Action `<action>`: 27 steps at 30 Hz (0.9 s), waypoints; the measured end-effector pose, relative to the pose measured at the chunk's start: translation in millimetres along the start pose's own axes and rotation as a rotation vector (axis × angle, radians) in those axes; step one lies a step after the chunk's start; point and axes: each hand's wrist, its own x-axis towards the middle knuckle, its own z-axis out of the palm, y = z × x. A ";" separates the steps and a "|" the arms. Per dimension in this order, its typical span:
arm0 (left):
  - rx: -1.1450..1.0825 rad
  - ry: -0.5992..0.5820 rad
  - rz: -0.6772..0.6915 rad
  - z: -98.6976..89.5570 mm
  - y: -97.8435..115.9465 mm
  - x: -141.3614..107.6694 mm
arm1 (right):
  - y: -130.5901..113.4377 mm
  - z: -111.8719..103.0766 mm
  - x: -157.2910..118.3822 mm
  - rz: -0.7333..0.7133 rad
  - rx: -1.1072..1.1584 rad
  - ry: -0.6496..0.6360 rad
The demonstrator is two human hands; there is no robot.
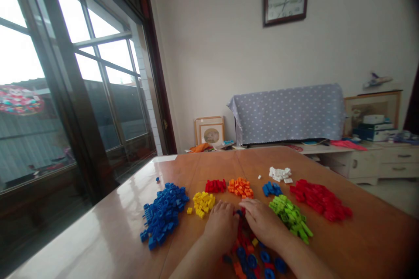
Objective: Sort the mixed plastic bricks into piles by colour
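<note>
Left hand (221, 226), right hand (262, 222) — on mixed bricks (245, 248) (blue, red).

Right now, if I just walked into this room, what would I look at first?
You'd probably spot the bright piles of toy bricks on the wooden table first, with a big blue pile on the left and a big red pile on the right. In the middle, the left hand and right hand are at a jumbled, mixed-colour heap. High on the wall hangs a clock.
</note>
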 end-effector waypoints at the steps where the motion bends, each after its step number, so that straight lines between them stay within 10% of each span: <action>1: 0.010 -0.004 0.007 -1.0 0.7 -0.1 | 0.3 1.9 -0.2 -0.002 -0.001 -0.017; 27: -0.379 0.095 -0.044 -11.3 -18.7 -0.6 | -5.6 2.2 2.2 0.091 0.274 0.087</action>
